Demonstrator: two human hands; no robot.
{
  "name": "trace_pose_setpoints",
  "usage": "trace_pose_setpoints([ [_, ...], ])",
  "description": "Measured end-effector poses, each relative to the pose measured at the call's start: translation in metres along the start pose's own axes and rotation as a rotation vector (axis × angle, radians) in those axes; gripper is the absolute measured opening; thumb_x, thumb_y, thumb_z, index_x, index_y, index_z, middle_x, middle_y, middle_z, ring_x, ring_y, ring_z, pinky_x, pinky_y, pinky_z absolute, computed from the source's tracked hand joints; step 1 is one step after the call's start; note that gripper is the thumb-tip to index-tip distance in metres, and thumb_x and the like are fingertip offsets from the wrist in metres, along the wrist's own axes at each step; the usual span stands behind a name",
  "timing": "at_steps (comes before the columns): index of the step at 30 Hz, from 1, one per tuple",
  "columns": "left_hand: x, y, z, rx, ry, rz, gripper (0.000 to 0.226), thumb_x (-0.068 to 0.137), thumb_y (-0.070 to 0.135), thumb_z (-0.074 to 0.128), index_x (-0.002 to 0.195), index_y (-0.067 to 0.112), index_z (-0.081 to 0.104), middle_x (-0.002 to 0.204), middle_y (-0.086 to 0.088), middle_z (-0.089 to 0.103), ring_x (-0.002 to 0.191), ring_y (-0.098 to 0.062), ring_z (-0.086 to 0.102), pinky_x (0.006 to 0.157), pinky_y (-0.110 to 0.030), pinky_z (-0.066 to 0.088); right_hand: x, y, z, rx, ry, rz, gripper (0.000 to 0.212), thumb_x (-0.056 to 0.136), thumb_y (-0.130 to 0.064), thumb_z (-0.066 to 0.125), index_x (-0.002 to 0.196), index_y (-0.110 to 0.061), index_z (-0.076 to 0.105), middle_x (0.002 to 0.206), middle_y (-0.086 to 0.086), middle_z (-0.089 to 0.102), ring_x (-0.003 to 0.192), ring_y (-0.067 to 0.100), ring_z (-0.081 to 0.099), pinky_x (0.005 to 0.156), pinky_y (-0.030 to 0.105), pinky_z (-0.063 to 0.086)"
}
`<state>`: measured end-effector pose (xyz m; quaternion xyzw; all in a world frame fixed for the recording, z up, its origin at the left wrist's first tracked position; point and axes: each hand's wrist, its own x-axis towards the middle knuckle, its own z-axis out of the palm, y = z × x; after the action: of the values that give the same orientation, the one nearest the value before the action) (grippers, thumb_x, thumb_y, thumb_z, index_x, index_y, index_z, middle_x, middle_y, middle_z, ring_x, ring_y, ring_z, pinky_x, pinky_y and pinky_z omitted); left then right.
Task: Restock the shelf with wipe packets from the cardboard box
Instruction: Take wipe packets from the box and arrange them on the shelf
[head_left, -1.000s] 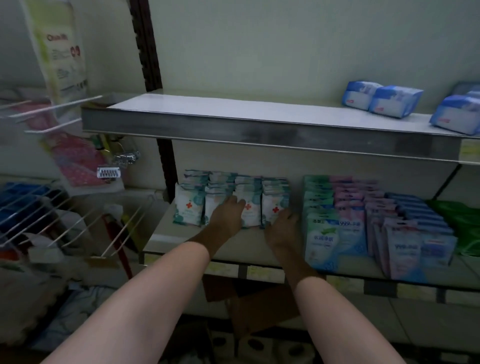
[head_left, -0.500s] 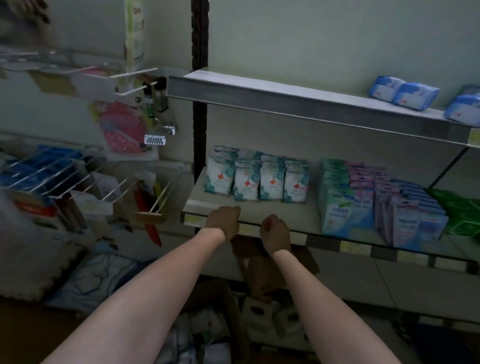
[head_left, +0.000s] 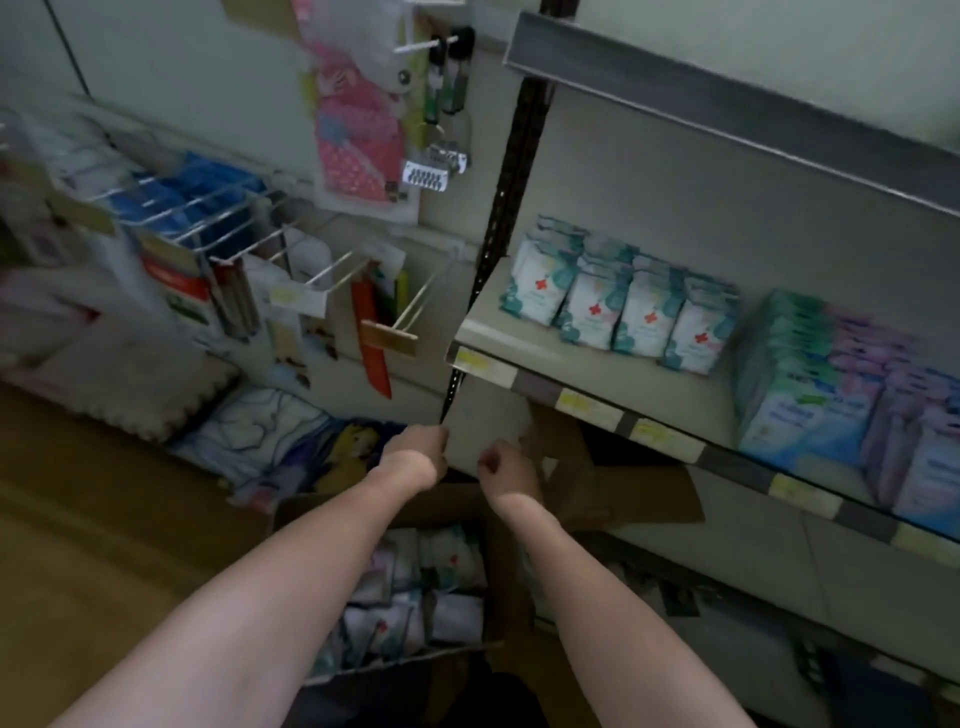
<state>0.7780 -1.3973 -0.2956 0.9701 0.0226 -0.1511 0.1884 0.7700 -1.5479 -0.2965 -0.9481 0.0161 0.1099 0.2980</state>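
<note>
Several white and teal wipe packets with a red cross (head_left: 618, 306) stand in a row at the left end of the middle shelf (head_left: 498, 338). Below, on the floor, an open cardboard box (head_left: 498, 566) holds more of the same packets (head_left: 415, 597). My left hand (head_left: 418, 449) and my right hand (head_left: 506, 465) hang below the shelf's front edge, above the far side of the box. Both have loosely curled fingers and hold nothing.
Blue, green and purple packs (head_left: 831, 405) fill the shelf to the right of the wipes. An upper shelf (head_left: 727, 109) overhangs. To the left, wire hooks (head_left: 249, 228) carry hanging goods, with bagged items (head_left: 270, 441) on the floor beneath.
Both hands have drawn back from the row of wipe packets on the shelf and dropped below its front edge toward the box. The view has tilted down and left.
</note>
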Motion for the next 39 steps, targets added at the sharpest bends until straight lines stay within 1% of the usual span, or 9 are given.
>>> trace_pose_setpoints([
  [3,-0.003,-0.019,0.008,-0.058,0.004,-0.069,0.004,0.088,0.021,0.054,0.092,0.021,0.055,0.103,-0.007,0.064,0.092,-0.029,0.062,0.074,-0.035,0.052,0.002,-0.005,0.024,-0.004,-0.089,-0.045,0.006,0.093,-0.016,0.055,0.088,-0.016,0.059,0.095,0.007,0.064,0.088,0.023,0.058,0.075,0.028,0.046],
  [6,-0.002,-0.033,0.023,-0.134,-0.017,-0.148,0.012,0.091,0.023,0.052,0.101,0.019,0.058,0.105,-0.010,0.064,0.096,-0.031,0.062,0.070,-0.033,0.045,0.008,-0.002,0.047,-0.023,-0.157,-0.082,0.006,0.091,-0.015,0.057,0.093,-0.013,0.062,0.094,0.005,0.064,0.088,0.021,0.058,0.079,0.031,0.048],
  [12,-0.010,-0.066,0.080,-0.245,-0.122,-0.309,0.029,0.094,0.021,0.047,0.121,0.022,0.057,0.115,-0.007,0.066,0.101,-0.030,0.064,0.078,-0.036,0.051,0.018,0.027,0.092,-0.093,-0.373,-0.125,0.009,0.090,-0.011,0.056,0.082,-0.014,0.055,0.082,0.004,0.059,0.079,0.020,0.055,0.067,0.029,0.040],
  [15,-0.015,-0.074,0.107,-0.303,-0.157,-0.402,0.022,0.096,0.022,0.044,0.114,0.018,0.058,0.113,-0.010,0.065,0.099,-0.031,0.063,0.077,-0.038,0.051,0.028,0.043,0.106,-0.167,-0.482,-0.104,0.004,0.092,-0.011,0.056,0.089,-0.010,0.058,0.092,0.008,0.062,0.086,0.021,0.057,0.070,0.027,0.040],
  [19,-0.015,-0.084,0.143,-0.333,-0.184,-0.505,0.037,0.091,0.017,0.048,0.127,0.016,0.055,0.113,-0.013,0.064,0.104,-0.032,0.061,0.080,-0.037,0.052,0.045,0.063,0.127,-0.226,-0.598,-0.076,0.012,0.095,-0.012,0.052,0.104,-0.009,0.061,0.109,0.010,0.064,0.103,0.026,0.059,0.080,0.027,0.042],
  [23,-0.016,-0.085,0.178,-0.426,-0.229,-0.596,0.017,0.095,0.013,0.045,0.108,0.009,0.055,0.113,-0.018,0.061,0.104,-0.034,0.058,0.080,-0.041,0.049,0.055,0.076,0.146,-0.360,-0.711,-0.110,0.017,0.095,-0.010,0.053,0.107,-0.007,0.064,0.113,0.012,0.065,0.109,0.027,0.059,0.092,0.034,0.047],
  [26,-0.018,-0.086,0.207,-0.491,-0.249,-0.661,0.019,0.095,0.014,0.046,0.112,0.009,0.054,0.119,-0.017,0.059,0.109,-0.034,0.057,0.083,-0.040,0.046,0.059,0.087,0.162,-0.425,-0.765,-0.142,0.018,0.095,-0.013,0.053,0.108,-0.008,0.063,0.115,0.014,0.064,0.113,0.030,0.057,0.099,0.042,0.045],
  [34,-0.021,-0.102,0.267,-0.577,-0.272,-0.754,0.037,0.092,0.014,0.053,0.128,0.007,0.049,0.122,-0.018,0.056,0.111,-0.034,0.055,0.088,-0.041,0.049,0.076,0.119,0.201,-0.531,-0.949,-0.120,0.026,0.097,-0.015,0.051,0.121,-0.014,0.059,0.130,0.011,0.053,0.123,0.029,0.048,0.103,0.036,0.037],
  [39,-0.018,-0.114,0.288,-0.624,-0.218,-0.817,0.037,0.090,0.008,0.055,0.127,0.007,0.049,0.129,-0.018,0.048,0.113,-0.036,0.052,0.088,-0.041,0.047,0.069,0.128,0.231,-0.593,-0.982,-0.141,0.023,0.098,-0.017,0.047,0.117,-0.008,0.057,0.124,0.015,0.057,0.114,0.030,0.054,0.087,0.028,0.037],
])
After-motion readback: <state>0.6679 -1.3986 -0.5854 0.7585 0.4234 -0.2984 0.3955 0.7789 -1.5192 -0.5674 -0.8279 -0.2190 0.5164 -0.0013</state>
